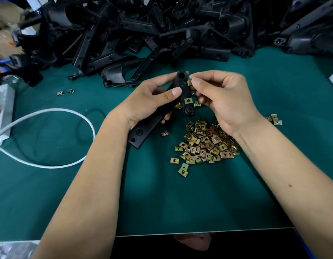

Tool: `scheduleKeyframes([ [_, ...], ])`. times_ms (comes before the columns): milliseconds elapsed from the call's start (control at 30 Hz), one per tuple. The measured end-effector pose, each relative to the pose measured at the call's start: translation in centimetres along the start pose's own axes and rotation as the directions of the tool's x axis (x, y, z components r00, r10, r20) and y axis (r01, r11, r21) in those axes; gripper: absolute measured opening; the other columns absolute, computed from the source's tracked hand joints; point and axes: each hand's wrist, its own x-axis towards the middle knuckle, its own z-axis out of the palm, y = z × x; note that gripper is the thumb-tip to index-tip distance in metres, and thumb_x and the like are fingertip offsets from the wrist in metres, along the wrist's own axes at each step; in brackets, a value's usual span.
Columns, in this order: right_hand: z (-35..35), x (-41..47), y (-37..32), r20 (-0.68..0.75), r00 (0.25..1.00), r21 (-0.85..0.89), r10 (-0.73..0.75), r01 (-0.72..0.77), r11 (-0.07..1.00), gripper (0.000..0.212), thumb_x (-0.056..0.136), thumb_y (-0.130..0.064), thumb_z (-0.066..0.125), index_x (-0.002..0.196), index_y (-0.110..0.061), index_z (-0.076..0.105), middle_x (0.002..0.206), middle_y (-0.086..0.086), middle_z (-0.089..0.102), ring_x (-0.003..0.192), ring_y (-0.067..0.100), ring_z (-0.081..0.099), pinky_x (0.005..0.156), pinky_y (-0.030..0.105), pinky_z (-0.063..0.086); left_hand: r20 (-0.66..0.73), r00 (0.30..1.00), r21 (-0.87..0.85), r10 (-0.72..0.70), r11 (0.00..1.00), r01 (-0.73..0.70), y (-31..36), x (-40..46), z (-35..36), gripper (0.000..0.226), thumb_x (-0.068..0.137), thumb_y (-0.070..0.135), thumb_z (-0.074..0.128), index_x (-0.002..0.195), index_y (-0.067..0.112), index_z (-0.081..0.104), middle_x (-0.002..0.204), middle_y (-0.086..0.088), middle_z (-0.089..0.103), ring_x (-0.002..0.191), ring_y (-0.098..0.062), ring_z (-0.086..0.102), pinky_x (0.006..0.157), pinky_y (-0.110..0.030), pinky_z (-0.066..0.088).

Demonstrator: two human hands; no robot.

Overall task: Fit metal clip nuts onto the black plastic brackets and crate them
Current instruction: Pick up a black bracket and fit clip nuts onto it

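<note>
1. Head view: the left hand [149, 101] grips a black plastic bracket [182, 94], fingers and thumb curled round its middle, holding it tilted above the green mat [180, 199].
2. One clip nut [188, 100] already sits on the bracket's edge.
3. The right hand [221, 98] pinches a second clip nut [189, 82] between thumb and forefinger, touching the bracket near its upper end.
4. A heap of loose clip nuts [206, 143] lies just below the hands.
5. A pile of black brackets [162, 25] fills the far side of the mat.
6. A white cable [68, 113] loops at the left.
</note>
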Motion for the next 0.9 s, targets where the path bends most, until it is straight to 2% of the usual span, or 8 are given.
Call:
scheduleKeyframes([
  [133, -0.04, 0.11, 0.08, -0.047, 0.999, -0.008, -0.004, 0.004, 1.0, 0.009, 0.09, 0.0, 0.074, 0.092, -0.009, 0.078, 0.078, 0.004, 0.071, 0.068, 0.009, 0.06, 0.061, 0.021, 0.05, 0.006, 1.0, 0.019, 0.0, 1.0, 0.0, -0.03, 0.03, 0.1, 0.056, 0.096, 0.028, 0.064, 0.15, 0.021, 0.051, 0.085, -0.02, 0.065, 0.052, -0.025, 0.056, 0.049, -0.029, 0.052],
  [367, -0.32, 0.35, 0.12, -0.037, 0.999, -0.038, 0.029, -0.031, 0.999, 0.009, 0.088, 0.0, 0.075, 0.09, -0.008, 0.077, 0.076, 0.004, 0.071, 0.066, 0.01, 0.06, 0.06, 0.021, 0.049, 0.019, 1.0, 0.048, 0.016, 0.999, -0.017, 0.1, -0.02, 0.34, 0.056, 0.095, 0.027, 0.065, 0.15, 0.023, 0.052, 0.082, -0.012, 0.067, 0.052, -0.023, 0.057, 0.05, -0.028, 0.053],
  [633, -0.41, 0.3, -0.06, 0.012, 0.996, 0.028, 0.087, -0.087, 0.996, 0.018, 0.089, 0.005, 0.072, 0.099, -0.009, 0.066, 0.071, 0.001, 0.061, 0.059, 0.008, 0.056, 0.054, 0.019, 0.047, 0.039, 0.999, 0.051, 0.027, 0.998, -0.029, -0.29, 0.16, 0.52, 0.06, 0.091, 0.031, 0.068, 0.149, 0.024, 0.053, 0.08, -0.013, 0.065, 0.053, -0.025, 0.055, 0.051, -0.027, 0.051],
  [800, -0.63, 0.35, 0.0, 0.083, 0.986, 0.046, 0.141, -0.145, 0.988, 0.022, 0.089, 0.006, 0.07, 0.099, -0.013, 0.062, 0.065, -0.004, 0.055, 0.059, 0.007, 0.054, 0.051, 0.018, 0.042, 0.077, 0.996, 0.086, 0.053, 0.995, -0.059, -0.44, 0.25, 0.81, 0.053, 0.094, 0.031, 0.068, 0.146, 0.026, 0.056, 0.082, -0.009, 0.071, 0.055, -0.024, 0.058, 0.049, -0.027, 0.052],
  [900, -0.53, 0.33, 0.06, 0.062, 0.991, 0.011, 0.118, -0.119, 0.993, 0.019, 0.09, 0.001, 0.072, 0.1, -0.014, 0.063, 0.067, -0.004, 0.059, 0.06, 0.007, 0.055, 0.053, 0.019, 0.044, 0.047, 0.996, 0.118, 0.075, 0.99, -0.08, -0.52, 0.52, 0.9, 0.045, 0.1, 0.025, 0.066, 0.144, 0.023, 0.057, 0.085, -0.018, 0.073, 0.053, -0.025, 0.057, 0.049, -0.028, 0.052],
])
